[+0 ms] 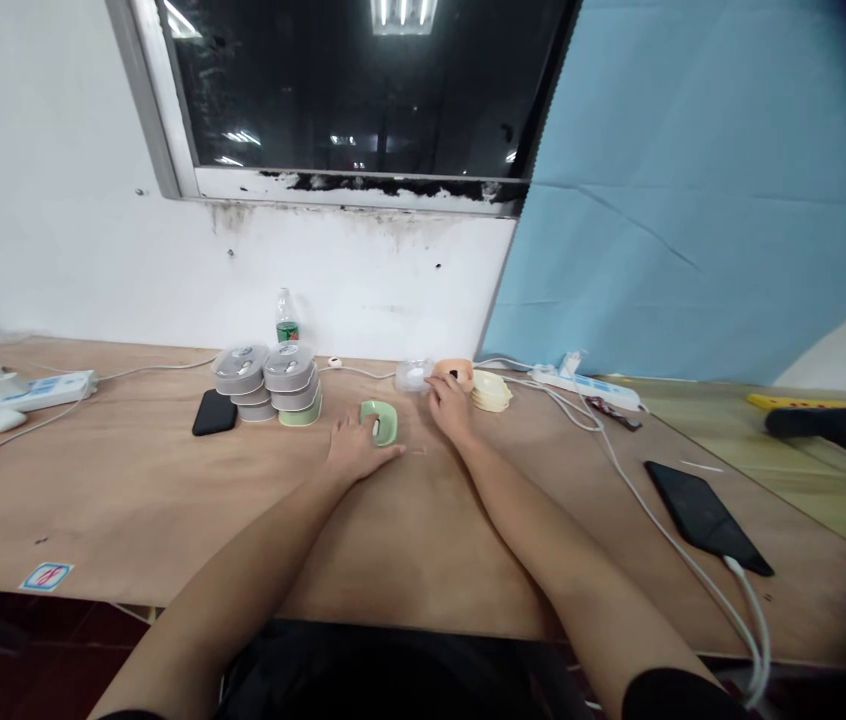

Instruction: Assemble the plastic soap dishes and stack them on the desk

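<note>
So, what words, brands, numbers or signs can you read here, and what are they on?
No text reads clearly.
Table-edge sticker: red marks, too blurred to read.
Bottle label: too small to read.
Left power strip: any print is too small.
Right power strip: same.
Green dish at the left hand: no lettering shows.

Tabletop (408,560): wood, matt, mostly smooth. Green dish (388,428): plastic, smooth, soft sheen. Clear container (411,378): I log transparent plastic, glossy. Pale yellow pieces (491,392): plastic-looking, matt. Stacked tubs (253,411): plastic, satin walls; lids (241,366) clear and shiny. Bottle (285,308): thin clear plastic, glossy. Window pane (363,90): glass, mirror-glossy. Window frame (181,150): metal, smooth. Sill edge (363,197): rough, flaking. Blue sheet (693,180): matt, creased; from my remote post I cannot tell cloth from paper.
</note>
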`<state>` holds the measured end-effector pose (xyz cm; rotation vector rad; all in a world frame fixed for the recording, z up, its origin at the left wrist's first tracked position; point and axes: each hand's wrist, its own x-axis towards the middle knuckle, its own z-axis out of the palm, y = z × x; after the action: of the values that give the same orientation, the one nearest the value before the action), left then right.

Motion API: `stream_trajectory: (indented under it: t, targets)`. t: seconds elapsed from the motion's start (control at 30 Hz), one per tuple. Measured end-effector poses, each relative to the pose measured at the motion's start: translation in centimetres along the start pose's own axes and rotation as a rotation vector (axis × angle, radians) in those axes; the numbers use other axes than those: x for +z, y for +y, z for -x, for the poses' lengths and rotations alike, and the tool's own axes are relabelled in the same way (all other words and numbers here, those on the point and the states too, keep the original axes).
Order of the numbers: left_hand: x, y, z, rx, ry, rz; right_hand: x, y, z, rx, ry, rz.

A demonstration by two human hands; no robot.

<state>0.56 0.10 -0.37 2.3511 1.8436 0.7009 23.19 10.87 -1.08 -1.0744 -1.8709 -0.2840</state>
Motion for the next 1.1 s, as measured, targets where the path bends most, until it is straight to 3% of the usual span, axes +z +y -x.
stream_trajectory:
  t: [0.2,0.37,0.5,0.67,0.93,1.1]
  targets:
    - [0.2,-0.2,-0.1,0.012,0.002,0.151,-0.6,-2.2,0.5,-0.004,-0.017,-0.094]
    - [0.1,-0.3,-0.7,-0.051,0.194,0.477,-0.4,-5.2,1.2,-0.068,-0.079,-0.142]
    - [0.3,-0.8,-1.2,0.027,0.343,0.637,0.1,-7.5,1.7,-0.154,-0.172,-0.189]
    - [0.9,-1.2,-1.5,0.046,0.386,0.690,0.4,-10.2,2.3,-0.253,-0.343,-0.256]
    - [1.3,-1.2,-1.9,0.020,0.387,0.757,0.0,-11.5,2.4,-0.181,-0.259,-0.304]
    - [1.0,-1.3,-2.1,-0.072,0.467,0.819,0.2,-10.1,2.6,-0.140,-0.129,-0.282]
